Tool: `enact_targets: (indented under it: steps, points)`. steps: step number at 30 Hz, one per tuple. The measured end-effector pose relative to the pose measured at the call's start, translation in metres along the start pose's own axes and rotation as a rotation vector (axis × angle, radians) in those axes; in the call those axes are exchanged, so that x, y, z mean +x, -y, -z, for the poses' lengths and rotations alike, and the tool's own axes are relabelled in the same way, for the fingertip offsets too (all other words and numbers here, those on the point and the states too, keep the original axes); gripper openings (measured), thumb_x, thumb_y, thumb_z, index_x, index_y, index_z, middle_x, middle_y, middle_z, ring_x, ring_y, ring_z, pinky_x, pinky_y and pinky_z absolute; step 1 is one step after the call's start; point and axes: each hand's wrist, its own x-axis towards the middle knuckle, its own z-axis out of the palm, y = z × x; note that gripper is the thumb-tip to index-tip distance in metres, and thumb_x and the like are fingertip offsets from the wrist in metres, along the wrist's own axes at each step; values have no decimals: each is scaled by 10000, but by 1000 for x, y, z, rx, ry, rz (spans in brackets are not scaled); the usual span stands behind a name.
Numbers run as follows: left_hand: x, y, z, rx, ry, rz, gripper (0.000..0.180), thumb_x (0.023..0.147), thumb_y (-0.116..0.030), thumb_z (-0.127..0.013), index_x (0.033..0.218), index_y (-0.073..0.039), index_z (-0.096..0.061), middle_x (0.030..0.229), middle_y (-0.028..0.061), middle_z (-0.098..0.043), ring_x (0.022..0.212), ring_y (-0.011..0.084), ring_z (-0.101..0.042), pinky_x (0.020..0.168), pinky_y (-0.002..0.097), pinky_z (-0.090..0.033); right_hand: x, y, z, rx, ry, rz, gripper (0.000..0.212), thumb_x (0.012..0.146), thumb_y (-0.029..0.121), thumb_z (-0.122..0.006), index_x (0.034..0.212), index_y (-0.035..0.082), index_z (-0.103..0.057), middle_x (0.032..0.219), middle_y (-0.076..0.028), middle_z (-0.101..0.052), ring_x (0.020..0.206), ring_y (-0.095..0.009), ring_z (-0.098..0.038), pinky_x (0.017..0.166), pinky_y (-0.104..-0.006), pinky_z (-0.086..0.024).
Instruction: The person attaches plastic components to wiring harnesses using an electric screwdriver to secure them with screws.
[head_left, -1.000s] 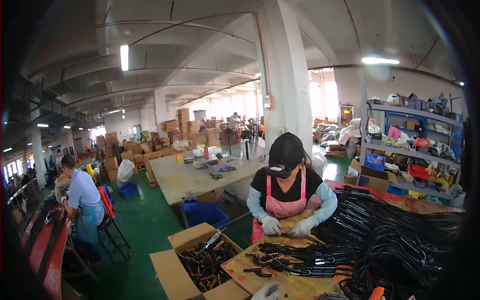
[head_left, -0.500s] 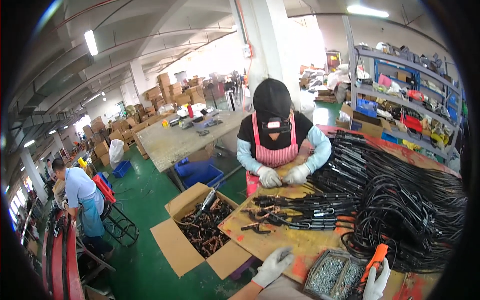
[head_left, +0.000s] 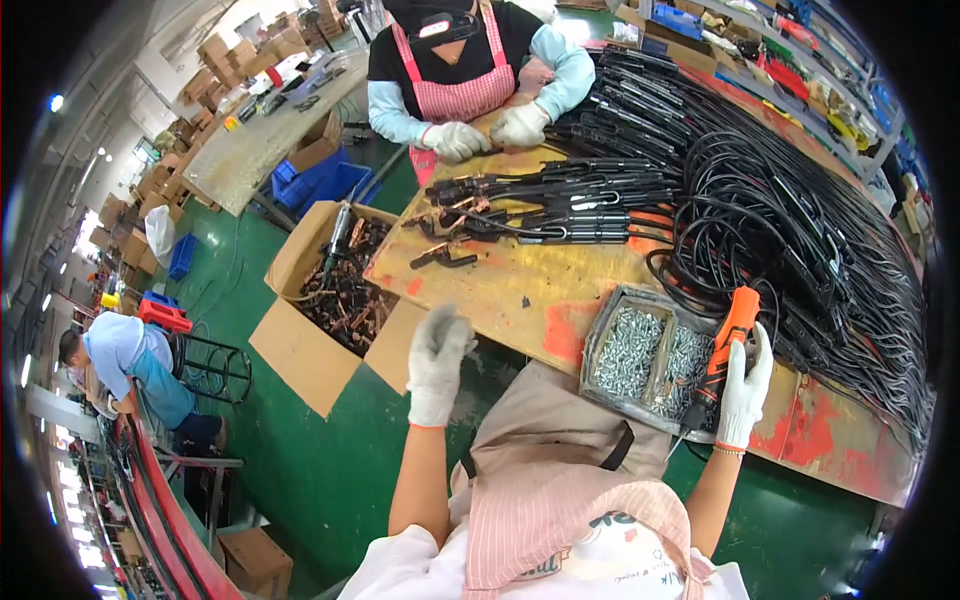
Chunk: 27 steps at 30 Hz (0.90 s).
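Observation:
My left hand [head_left: 438, 365], in a white glove, is raised off the table's near edge, fingers curved and apart, holding nothing. My gloved right hand [head_left: 745, 395] is beside an orange and black electric screwdriver [head_left: 733, 333]. Its thumb lies along the handle's side while the other fingers stretch up, not wrapped round it. The screwdriver leans along the right side of a grey two-part tray [head_left: 592, 345], its thin bit pointing down past the near rim. Silvery screws [head_left: 630, 350] fill the left part, and more small screws [head_left: 686, 360] lie in the right one.
Black cables [head_left: 760, 220] with clamp-like ends cover the right of the yellow table [head_left: 510, 305]. A cardboard box [head_left: 300, 345] of dark and copper-coloured parts stands left. Across the table, a person's gloved hands [head_left: 490, 138] meet over a small piece. Another person [head_left: 125, 355] bends at far left.
The view has tipped down, bringing my forearms and apron into sight. My left hand has lifted off the table edge. My right hand stays beside the screwdriver at the tray.

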Motion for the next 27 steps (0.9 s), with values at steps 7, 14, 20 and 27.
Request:
enact_targets:
  steps: [7,14,20,27]
  points:
    - [16,-16,24,189,-86,-30,401,948,-144,-639,1308,2,-541,1068,69,-634,924,130,-604,819,273,-515,-7,-2,2,-101,-71,39,484,944,119,-634,1399,33,-491,980,-16,-558,864,-107,-509,810,-259,-439]
    - [159,-28,13,1158,149,-360,303,960,-224,-548,1226,-89,-605,1058,192,-693,989,335,-671,860,416,-517,20,62,-7,-353,-90,522,522,870,85,-696,1359,30,-521,1192,-155,-589,1035,-255,-578,892,-364,-468]
    - [201,-41,20,1855,310,-210,272,922,-255,-519,1163,-213,-638,1000,145,-700,949,336,-680,778,492,-537,86,151,-83,-383,570,811,397,781,167,-711,1147,45,-618,1057,-154,-646,979,-343,-626,842,-423,-496]
    - [207,-59,27,1937,390,-537,219,827,-265,-668,1043,-231,-685,907,114,-682,874,298,-683,710,436,-550,120,88,-199,-711,678,988,486,754,273,-735,1184,122,-567,1083,-81,-588,1004,-272,-570,858,-396,-444]
